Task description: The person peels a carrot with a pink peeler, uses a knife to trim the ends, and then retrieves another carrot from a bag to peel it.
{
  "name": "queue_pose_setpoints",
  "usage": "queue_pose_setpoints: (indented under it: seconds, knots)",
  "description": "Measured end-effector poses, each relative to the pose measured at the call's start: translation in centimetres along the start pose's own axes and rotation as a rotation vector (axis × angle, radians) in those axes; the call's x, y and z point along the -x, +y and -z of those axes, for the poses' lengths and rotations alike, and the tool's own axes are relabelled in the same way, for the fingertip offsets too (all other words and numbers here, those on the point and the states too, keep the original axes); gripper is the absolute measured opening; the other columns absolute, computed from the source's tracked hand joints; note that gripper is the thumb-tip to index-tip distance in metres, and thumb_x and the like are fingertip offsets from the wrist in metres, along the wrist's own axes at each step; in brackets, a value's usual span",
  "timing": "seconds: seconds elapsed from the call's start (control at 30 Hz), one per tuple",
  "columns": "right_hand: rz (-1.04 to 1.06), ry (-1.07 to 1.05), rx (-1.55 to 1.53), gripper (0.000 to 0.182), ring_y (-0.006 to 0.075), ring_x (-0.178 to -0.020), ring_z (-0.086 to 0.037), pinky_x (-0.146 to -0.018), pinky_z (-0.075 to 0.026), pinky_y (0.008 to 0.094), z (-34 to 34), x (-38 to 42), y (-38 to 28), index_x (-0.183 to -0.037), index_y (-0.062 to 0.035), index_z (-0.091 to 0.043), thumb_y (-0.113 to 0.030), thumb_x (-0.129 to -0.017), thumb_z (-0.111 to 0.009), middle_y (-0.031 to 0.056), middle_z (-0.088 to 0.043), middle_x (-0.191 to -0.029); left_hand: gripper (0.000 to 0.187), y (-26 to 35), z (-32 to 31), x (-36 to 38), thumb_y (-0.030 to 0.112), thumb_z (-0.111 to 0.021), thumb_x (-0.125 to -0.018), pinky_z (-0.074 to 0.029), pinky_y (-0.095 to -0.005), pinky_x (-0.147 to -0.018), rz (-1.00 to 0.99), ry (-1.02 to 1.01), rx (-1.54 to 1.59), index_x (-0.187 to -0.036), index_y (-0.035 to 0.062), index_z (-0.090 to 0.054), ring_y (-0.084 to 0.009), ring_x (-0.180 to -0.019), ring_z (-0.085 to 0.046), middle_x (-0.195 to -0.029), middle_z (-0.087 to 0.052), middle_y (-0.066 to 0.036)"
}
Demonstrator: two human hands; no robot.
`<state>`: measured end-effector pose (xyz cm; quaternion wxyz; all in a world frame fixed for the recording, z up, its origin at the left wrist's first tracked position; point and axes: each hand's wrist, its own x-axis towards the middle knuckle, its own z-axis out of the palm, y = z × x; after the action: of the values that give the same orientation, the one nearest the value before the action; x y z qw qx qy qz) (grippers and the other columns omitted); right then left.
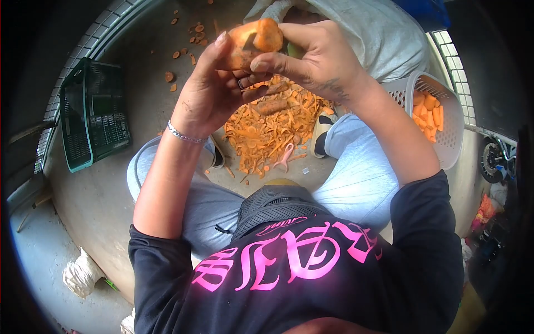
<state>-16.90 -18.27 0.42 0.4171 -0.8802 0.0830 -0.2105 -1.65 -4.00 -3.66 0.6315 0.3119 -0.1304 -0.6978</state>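
A thick carrot [245,49] is held up in front of me between both hands. My left hand [214,75] is closed around its left side, with the thumb along the top. My right hand [311,55] grips the right end, its thumb pressing the carrot's lower side. Something green [293,50] shows inside my right hand; most of it is hidden, so I cannot make out what it is. Below, a heap of carrot peelings [272,131] covers the floor between my feet, with an unpeeled carrot [271,106] lying on it. A pink peeler [285,157] rests at the heap's near edge.
To the right stands a light grey perforated basket [451,119] with peeled carrots [427,114] in it. A dark green crate [92,114] is at the left. Carrot slices [169,77] lie scattered on the floor. A large whitish sack [378,42] sits beyond my right hand.
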Motion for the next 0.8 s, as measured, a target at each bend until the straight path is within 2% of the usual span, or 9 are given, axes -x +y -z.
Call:
queue_pose_setpoints:
  seconds: [0.07,0.17,0.27,0.3,0.4,0.43,0.53,0.7,0.8]
  knots:
    - [0.0,-0.02,0.034,0.043,0.0092,-0.069,-0.062,-0.064,-0.048,0.0244,-0.4,0.1,1.0,-0.102,-0.0008,-0.068,-0.038,-0.081,-0.074,0.0073,-0.069,-0.077,0.056,0.0,-0.3,-0.1,0.056,-0.047,-0.093,-0.05,-0.0421,-0.091,-0.022,0.011,0.003,-0.121,0.0088,-0.056,-0.0203,-0.101,-0.063,-0.108,-0.064,-0.008]
    - [0.008,0.047,0.017,0.055,0.018,-0.06,-0.066,-0.057,-0.05,0.0289,-0.9,0.0,1.6,-0.097,-0.0045,-0.071,-0.057,-0.083,-0.063,0.0112,-0.066,-0.071,0.058,0.0,-1.1,-0.1,0.051,-0.054,-0.091,-0.051,-0.0376,-0.089,-0.08,0.113,-0.034,-0.123,0.0034,-0.052,-0.0185,-0.097,-0.062,-0.106,-0.063,-0.01]
    - [-0.187,0.003,-0.244,0.057,0.0137,-0.062,-0.063,-0.056,-0.049,0.0276,-1.0,0.1,2.2,-0.1,-0.0054,-0.07,-0.059,-0.084,-0.061,0.0059,-0.067,-0.073,0.056,0.1,-0.9,-0.3,0.047,-0.056,-0.091,-0.051,-0.0373,-0.089,-0.083,0.176,-0.057,-0.125,0.0033,-0.051,-0.0188,-0.099,-0.062,-0.107,-0.063,-0.01]
    - [-0.202,0.006,-0.404,0.055,0.0075,-0.061,-0.057,-0.053,-0.046,0.0234,-0.9,0.0,2.0,-0.098,-0.0056,-0.07,-0.059,-0.086,-0.06,0.0003,-0.064,-0.073,0.056,0.2,-0.9,-0.2,0.047,-0.055,-0.091,-0.051,-0.038,-0.09,-0.065,0.135,-0.112,-0.126,0.0037,-0.05,-0.0197,-0.1,-0.062,-0.11,-0.062,-0.01]
    - [-0.43,-0.265,-0.819,0.053,0.0041,-0.059,-0.053,-0.048,-0.04,0.0201,0.4,0.1,2.6,-0.091,-0.0051,-0.067,-0.057,-0.086,-0.06,-0.0007,-0.059,-0.073,0.057,0.5,-0.9,0.1,0.045,-0.055,-0.092,-0.05,-0.0385,-0.092,0.009,0.026,-0.27,-0.131,0.0045,-0.047,-0.0213,-0.105,-0.061,-0.117,-0.061,-0.011]
    - [-0.482,-0.196,-0.945,0.049,0.0032,-0.054,-0.049,-0.044,-0.035,0.0188,0.1,-0.1,1.6,-0.087,-0.0061,-0.063,-0.055,-0.085,-0.063,-0.0015,-0.054,-0.069,0.059,0.5,-0.7,0.1,0.045,-0.056,-0.091,-0.05,-0.0376,-0.092,0.046,-0.003,-0.315,-0.132,0.0044,-0.046,-0.021,-0.107,-0.06,-0.118,-0.06,-0.011]
    - [-0.462,-0.223,-1.032,0.046,0.0037,-0.044,-0.038,-0.04,-0.029,0.0177,0.3,-0.1,1.4,-0.096,-0.0034,-0.056,-0.046,-0.099,-0.04,-0.0037,-0.048,-0.061,0.059,0.1,-0.5,0.0,0.046,-0.056,-0.091,-0.048,-0.0361,-0.093,0.085,-0.026,-0.406,-0.132,0.0051,-0.047,-0.0195,-0.109,-0.059,-0.119,-0.06,-0.011]
    - [-0.566,-0.24,-0.518,0.039,0.0009,-0.043,-0.035,-0.04,-0.026,0.0177,1.5,-0.4,1.1,-0.099,-0.0045,-0.055,-0.035,-0.081,-0.072,-0.0046,-0.048,-0.061,0.049,0.3,-1.0,-0.1,0.045,-0.05,-0.095,-0.049,-0.0329,-0.091,-0.045,0.12,-0.49,-0.125,0.0068,-0.052,-0.0161,-0.108,-0.059,-0.117,-0.061,-0.009]
    - [-0.526,-0.221,-0.54,0.037,0.0009,-0.043,-0.035,-0.04,-0.027,0.0177,1.2,-0.3,1.1,-0.098,-0.005,-0.055,-0.033,-0.081,-0.073,-0.004,-0.049,-0.061,0.052,0.4,-0.7,-0.6,0.044,-0.061,-0.089,-0.051,-0.0286,-0.084,-0.137,0.28,-0.407,-0.117,0.0013,-0.056,-0.015,-0.094,-0.061,-0.106,-0.063,-0.009]
